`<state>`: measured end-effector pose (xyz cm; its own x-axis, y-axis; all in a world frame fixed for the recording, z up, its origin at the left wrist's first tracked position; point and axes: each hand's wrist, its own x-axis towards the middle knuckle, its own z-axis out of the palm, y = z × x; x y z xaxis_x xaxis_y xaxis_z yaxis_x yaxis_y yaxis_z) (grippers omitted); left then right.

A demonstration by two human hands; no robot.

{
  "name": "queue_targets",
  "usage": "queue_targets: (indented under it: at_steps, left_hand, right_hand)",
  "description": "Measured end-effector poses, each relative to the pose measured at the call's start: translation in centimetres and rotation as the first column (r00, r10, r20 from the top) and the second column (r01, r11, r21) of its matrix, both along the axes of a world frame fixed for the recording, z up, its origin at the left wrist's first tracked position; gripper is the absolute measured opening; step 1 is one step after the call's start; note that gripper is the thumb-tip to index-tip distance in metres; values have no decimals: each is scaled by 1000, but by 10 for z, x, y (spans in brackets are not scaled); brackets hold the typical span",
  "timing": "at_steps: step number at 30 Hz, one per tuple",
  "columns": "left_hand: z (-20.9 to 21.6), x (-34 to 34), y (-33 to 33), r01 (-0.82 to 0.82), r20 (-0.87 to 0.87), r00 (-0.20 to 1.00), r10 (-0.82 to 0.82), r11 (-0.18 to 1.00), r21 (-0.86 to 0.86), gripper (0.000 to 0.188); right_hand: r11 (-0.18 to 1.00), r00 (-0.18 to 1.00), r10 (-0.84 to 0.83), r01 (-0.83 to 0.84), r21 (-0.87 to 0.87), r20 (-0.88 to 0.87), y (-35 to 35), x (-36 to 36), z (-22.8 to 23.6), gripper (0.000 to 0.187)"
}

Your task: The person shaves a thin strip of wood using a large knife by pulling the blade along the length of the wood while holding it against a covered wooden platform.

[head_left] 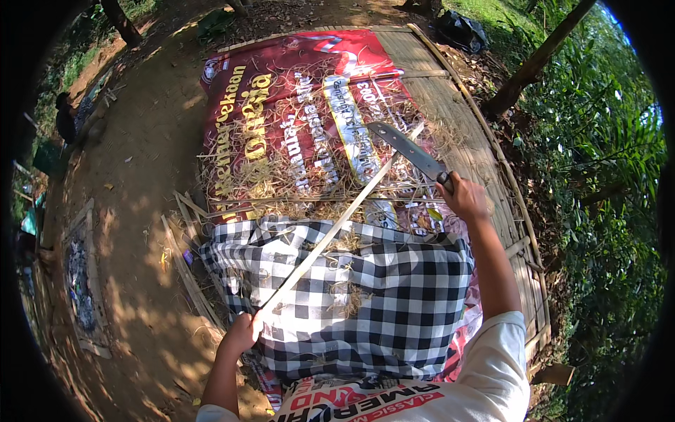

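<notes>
My left hand is closed round the near end of a long pale strip of split bamboo, which slants up and away to the right. In my right hand is the dark handle of a broad-bladed machete. The blade points to the far left and crosses the strip near its far end; whether it touches the strip I cannot tell. A black-and-white checked cloth covers my lap beneath the strip. Thin curled shavings lie on the cloth.
Ahead, a red printed banner strewn with shavings covers a bamboo platform. Loose bamboo pieces lean at the left. Bare dirt ground spreads left, with a framed ash pit. Shrubs and a tree trunk stand at right.
</notes>
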<state>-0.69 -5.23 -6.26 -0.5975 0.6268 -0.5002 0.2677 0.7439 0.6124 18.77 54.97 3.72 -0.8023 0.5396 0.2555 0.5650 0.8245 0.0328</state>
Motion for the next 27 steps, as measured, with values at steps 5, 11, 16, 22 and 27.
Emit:
queue_targets:
  at_steps: [5,11,16,22,27]
  left_hand:
    - [28,-1,19,39,34,999,-38,998,-47,62]
    - [18,2,11,-33,-50,998,27,991,-130,48]
    - [25,-1,18,16,-37,999,-21,992,-125,42]
    - [14,2,9,67,-49,996,-69,997,-38,44]
    - [40,2,28,-51,184,982,51,999,-5,45]
  right_hand:
    - [999,1000,-1,1,-51,5,-5,-6,16,46]
    - [962,977,209,-213,-172,-45,-64,-16,12,49]
    - [875,920,390,-361,-323,30,-141,-24,5,52]
    - [832,839,544,-537,-143,17,-115,-26,15,52]
    - [995,998,-17,11,-96,-66,-16,-6,20,43]
